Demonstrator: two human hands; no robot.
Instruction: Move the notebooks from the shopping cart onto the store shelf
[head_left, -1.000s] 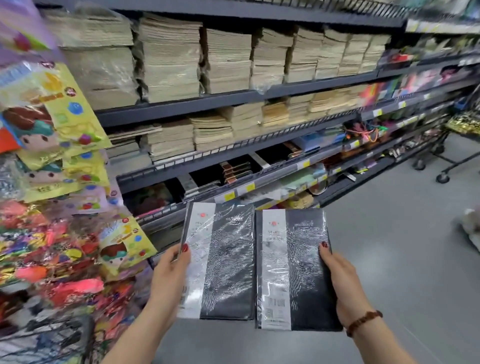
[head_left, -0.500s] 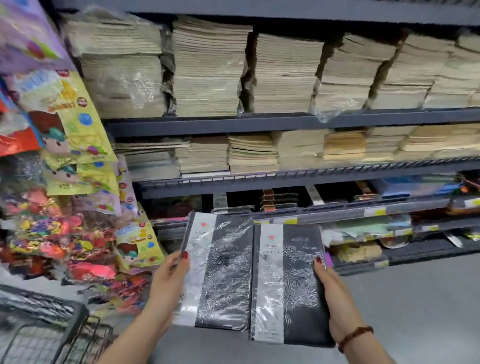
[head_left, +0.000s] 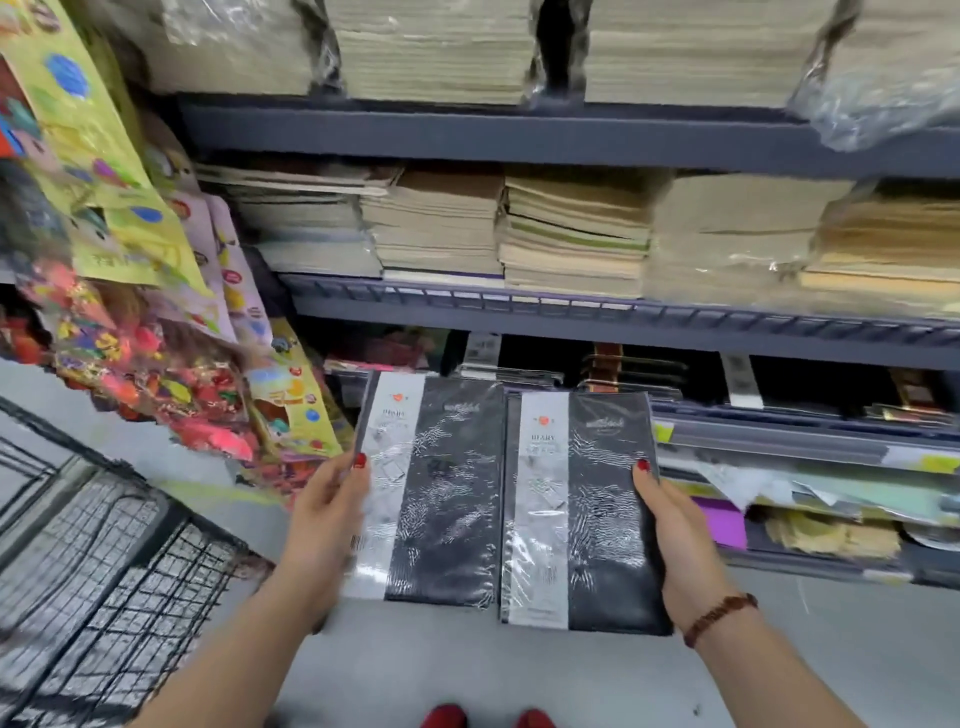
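I hold two black shrink-wrapped notebooks with white bands side by side in front of the shelving. My left hand (head_left: 324, 512) grips the left notebook (head_left: 447, 493) at its left edge, thumb on the cover. My right hand (head_left: 678, 540) grips the right notebook (head_left: 597, 514) at its right edge. Their far ends reach the front of a dark lower shelf (head_left: 779, 441) that holds similar dark notebooks. The black wire shopping cart (head_left: 98, 561) is at the lower left; its inside is not visible.
Grey shelves above carry stacks of beige paper notebooks (head_left: 571, 234). Colourful packaged toys (head_left: 156, 338) hang at the left, close to my left hand. A lower shelf at the right holds loose coloured paper (head_left: 831, 493). Grey floor and my red shoes (head_left: 483, 717) lie below.
I have stepped closer to the shelves and looked down. Both notebooks have moved forward toward the lower shelf, still held the same way. The cart has come into view at the left.
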